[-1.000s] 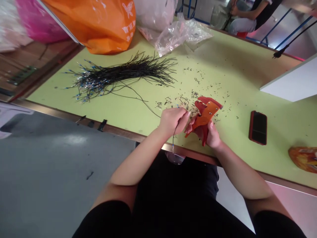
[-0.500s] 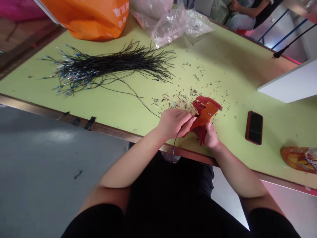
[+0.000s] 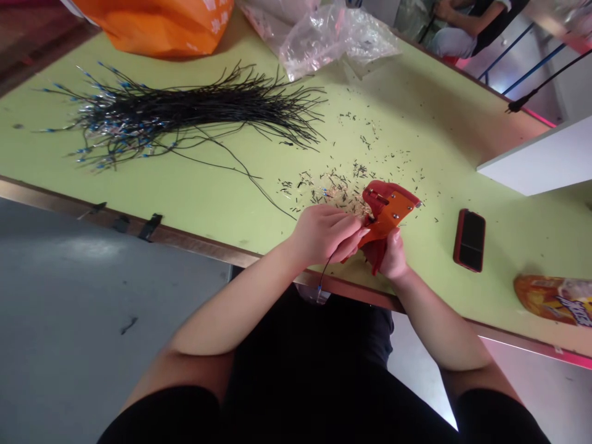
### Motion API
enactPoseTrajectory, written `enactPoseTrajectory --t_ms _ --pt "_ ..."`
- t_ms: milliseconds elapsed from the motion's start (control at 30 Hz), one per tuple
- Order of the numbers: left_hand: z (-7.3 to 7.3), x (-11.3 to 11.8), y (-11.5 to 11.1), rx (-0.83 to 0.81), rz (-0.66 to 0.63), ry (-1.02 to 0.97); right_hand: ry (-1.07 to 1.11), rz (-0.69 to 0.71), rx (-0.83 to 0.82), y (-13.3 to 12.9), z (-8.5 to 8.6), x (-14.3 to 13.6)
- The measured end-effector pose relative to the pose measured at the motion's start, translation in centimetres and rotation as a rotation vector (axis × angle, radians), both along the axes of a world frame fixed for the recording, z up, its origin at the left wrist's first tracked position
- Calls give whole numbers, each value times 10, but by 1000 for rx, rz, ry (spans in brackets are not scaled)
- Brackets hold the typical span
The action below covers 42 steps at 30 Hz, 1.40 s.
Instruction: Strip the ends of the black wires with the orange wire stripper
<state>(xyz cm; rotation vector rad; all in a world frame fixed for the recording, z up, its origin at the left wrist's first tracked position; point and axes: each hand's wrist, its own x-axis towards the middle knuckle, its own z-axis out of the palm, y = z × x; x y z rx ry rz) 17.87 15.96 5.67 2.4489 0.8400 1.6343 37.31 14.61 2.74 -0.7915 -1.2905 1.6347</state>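
Aslant, orange pliers [image 3: 392, 208] head-outward in gripping right hand [image 3: 394, 259], black wire [image 3: 325, 267] in pinching left hand [image 3: 324, 234].

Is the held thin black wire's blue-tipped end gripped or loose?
Loose: the blue tip hangs below the left hand, outside its grip.

On table [image 3: 222, 213]: wire bundle [image 3: 198, 108] left | plastic bags [image 3: 319, 40] behind it | smartphone [image 3: 470, 240] right of wire stripper [image 3: 388, 216]
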Motion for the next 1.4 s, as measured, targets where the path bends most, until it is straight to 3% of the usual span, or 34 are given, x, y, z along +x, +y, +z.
enactPoseTrajectory --t_ms 100,267,1400 --pt "-1 0 0 -2 -20 -17 -41 57 12 1 5 -1" --pt "-1 1 1 23 -21 -23 -34 34 2 0 10 -5" --pt "-1 1 0 38 -20 -30 -85 101 1 -1 6 -3"
